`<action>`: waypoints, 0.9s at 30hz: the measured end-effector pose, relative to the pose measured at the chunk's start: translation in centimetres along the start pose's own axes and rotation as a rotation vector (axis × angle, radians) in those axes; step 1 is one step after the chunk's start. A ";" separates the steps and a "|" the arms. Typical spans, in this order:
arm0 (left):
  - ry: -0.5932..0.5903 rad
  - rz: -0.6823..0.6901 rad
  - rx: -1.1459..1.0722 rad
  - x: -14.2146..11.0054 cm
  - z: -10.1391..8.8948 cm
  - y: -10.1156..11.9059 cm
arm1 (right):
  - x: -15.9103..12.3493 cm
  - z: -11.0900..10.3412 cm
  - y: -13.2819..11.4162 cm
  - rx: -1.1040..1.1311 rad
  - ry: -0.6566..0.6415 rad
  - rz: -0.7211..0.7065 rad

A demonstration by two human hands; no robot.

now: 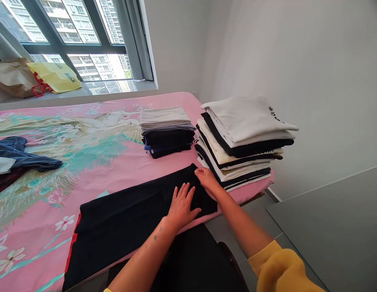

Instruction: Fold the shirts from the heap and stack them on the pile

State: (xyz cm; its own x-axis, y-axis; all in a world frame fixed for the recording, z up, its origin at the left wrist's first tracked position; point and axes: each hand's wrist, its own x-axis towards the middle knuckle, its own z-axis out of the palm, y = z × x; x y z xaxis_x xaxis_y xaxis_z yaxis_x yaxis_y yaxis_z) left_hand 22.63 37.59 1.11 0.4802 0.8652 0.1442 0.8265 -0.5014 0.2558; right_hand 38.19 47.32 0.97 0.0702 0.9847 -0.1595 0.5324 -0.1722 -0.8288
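A long, dark black garment (124, 219) lies folded flat along the front edge of the bed, with a strip of red showing at its left end. Its exact kind is hard to make out. My left hand (182, 205) rests flat on the cloth near its right end, fingers spread. At the far right corner, my right hand (205, 178) pinches the garment's edge between thumb and fingers. Just beyond that hand rises a tall stack of folded white and black clothes (249, 121). A smaller stack of folded clothes (166, 125) sits behind the garment.
The bed has a pink floral sheet (109, 178). Blue jeans (36, 158) and other crumpled clothes lie at the left. A yellow bag (57, 76) and a brown paper bag (13, 79) stand on the windowsill. A dark chair (203, 259) is by the bed's front edge.
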 end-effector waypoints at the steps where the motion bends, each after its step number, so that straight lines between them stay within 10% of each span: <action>1: 0.030 0.003 -0.003 -0.1 0.8 0.2 | 0.7 0.1 -0.3 -0.027 0.008 -0.009; 23: 0.161 0.026 -0.058 -1.3 1.5 -0.2 | 3.6 1.5 -1.0 -0.236 0.219 -0.099; 27: 0.197 0.046 -0.102 -1.5 1.3 -0.1 | 1.1 1.8 -2.6 -0.248 0.247 -0.319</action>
State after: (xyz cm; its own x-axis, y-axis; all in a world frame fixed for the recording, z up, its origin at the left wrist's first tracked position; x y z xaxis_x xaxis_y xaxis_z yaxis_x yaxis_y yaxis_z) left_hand 22.20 36.30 -0.41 0.4418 0.8306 0.3391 0.7664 -0.5459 0.3386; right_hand 35.35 48.77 2.04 0.0528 0.9695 0.2395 0.7434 0.1220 -0.6577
